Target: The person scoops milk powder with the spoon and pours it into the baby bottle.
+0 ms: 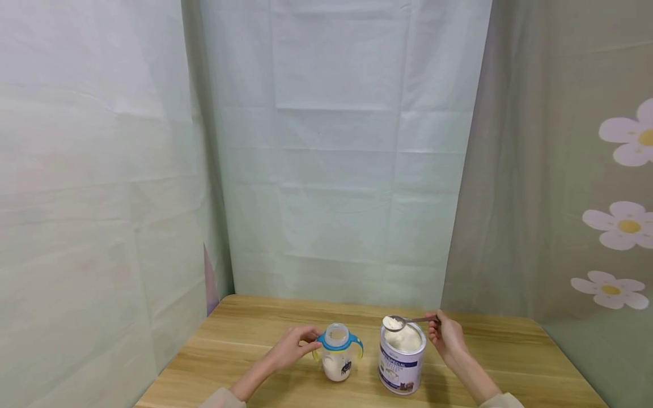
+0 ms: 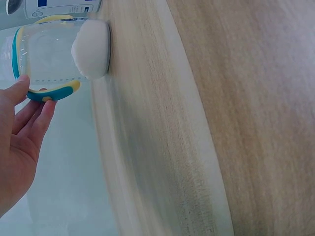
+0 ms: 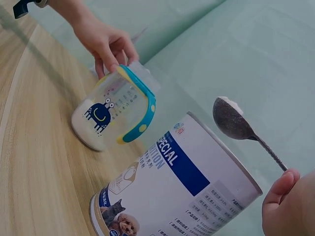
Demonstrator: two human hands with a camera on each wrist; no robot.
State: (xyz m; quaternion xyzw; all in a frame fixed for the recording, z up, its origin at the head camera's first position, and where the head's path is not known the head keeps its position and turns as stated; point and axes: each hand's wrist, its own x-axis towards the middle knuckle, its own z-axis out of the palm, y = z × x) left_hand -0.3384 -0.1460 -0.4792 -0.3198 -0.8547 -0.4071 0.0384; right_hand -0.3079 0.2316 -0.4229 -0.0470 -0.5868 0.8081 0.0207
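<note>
Spoon (image 3: pixel 235 124), dark metal, carried a heap of white powder (image 1: pixel 391 323). Bowl was up over the mouth of the can (image 1: pixel 400 369), toward the bottle side, apart from the rim in the right wrist view. Right grip (image 1: pixel 446 335) was closed round the handle end, no gap to speak of, just right of the can.

Can stood upright on the counter (image 1: pixel 255 324), lid off, white powder showing inside; label had a dog and a cat low down. Bottle (image 1: pixel 335 352) stood upright just left of the can, not touching it: clear body, blue-and-yellow handles, crab-like print, mouth uncovered. White powder (image 2: pixel 92 49) lay in its lower part. Left grip (image 1: pixel 295 345) pinched the near handle at the collar, thumb against fingers, only the handle's width apart; bottle base sat on the counter.

Step, as judged: scoop looked taken, transfer to the bottle not yet done. Next move likely called for shifting the spoon left, bowl level, then tipping over the narrow mouth while the left grip steadied the bottle. Spill risk seemed real: heaped load, small opening.

Further out: pale curtains (image 1: pixel 336 170) behind and at the sides, white flowers (image 1: pixel 629 226) printed on the right one.
</note>
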